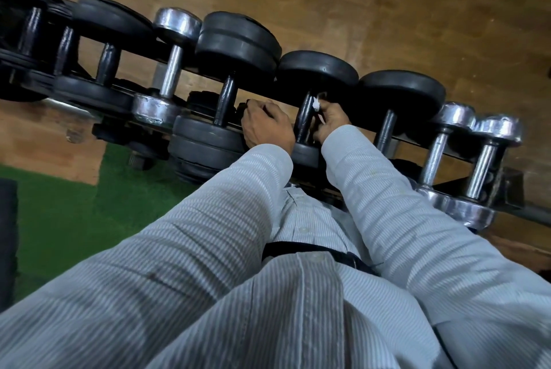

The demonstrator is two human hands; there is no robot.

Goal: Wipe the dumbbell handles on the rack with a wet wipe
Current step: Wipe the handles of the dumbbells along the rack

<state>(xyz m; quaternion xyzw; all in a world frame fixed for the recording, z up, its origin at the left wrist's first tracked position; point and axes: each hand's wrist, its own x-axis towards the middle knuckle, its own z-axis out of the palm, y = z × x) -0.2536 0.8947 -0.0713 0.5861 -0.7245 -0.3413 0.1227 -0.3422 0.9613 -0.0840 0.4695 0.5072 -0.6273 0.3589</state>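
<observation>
A row of dumbbells lies across a black rack (334, 101), running from upper left to lower right. My right hand (329, 121) pinches a white wet wipe (316, 103) against the dark handle (303, 118) of a black rubber dumbbell in the middle of the row. My left hand (265, 127) sits just left of that handle with its fingers curled over the rack's front rail, next to the near plate of the neighbouring black dumbbell (208, 142). Both sleeves are striped white.
Chrome dumbbells (474, 160) lie at the right end of the rack, and another chrome dumbbell (171, 70) sits among black ones to the left. A brown wooden floor lies beyond the rack. Green turf (59, 213) covers the floor at lower left.
</observation>
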